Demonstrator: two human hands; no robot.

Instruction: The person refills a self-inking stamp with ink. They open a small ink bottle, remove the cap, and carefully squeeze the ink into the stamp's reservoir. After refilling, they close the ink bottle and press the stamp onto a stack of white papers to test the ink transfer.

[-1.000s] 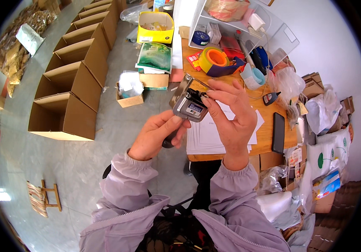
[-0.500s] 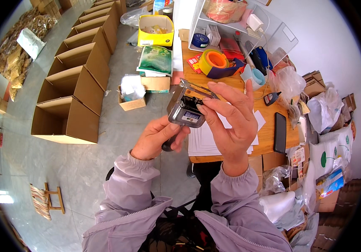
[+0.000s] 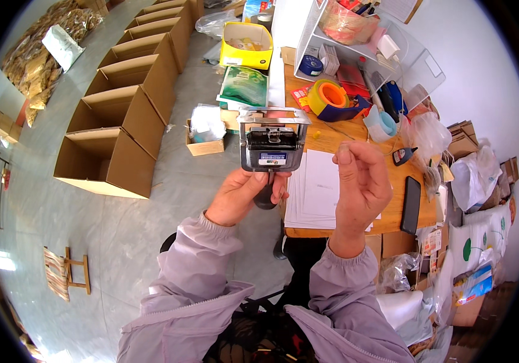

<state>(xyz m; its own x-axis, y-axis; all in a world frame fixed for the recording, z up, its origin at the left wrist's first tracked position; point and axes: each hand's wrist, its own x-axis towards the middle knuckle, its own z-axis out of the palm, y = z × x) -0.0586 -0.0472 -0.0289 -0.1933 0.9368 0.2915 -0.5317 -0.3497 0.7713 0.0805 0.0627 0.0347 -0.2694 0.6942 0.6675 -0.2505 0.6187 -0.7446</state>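
Note:
My left hand [image 3: 239, 195] is closed round the black handle of a metal-framed hand stamp [image 3: 272, 146] and holds it up in front of the table edge. The stamp's frame faces me, with a black roller-like part across its middle and a small white-and-blue label below. To its right, apart from the stamp, my right hand [image 3: 363, 187] is raised over the table with thumb and fingers curled together. Whatever may be between those fingertips is too small to make out. White paper sheets [image 3: 311, 192] lie under and beside the right hand on the wooden table [image 3: 308, 232].
Tape rolls [image 3: 332, 95], a glue bottle [image 3: 403, 155] and a black phone [image 3: 410, 204] are on the table. A white rack [image 3: 380, 43] stands at the back. Open cardboard boxes [image 3: 99, 158] line the floor at left, with a folding stool [image 3: 69, 273] nearer.
My right hand has come off the stamp and moved right, its fingers curling in. My left hand has turned the stamp upright to face me. The view has shifted slightly.

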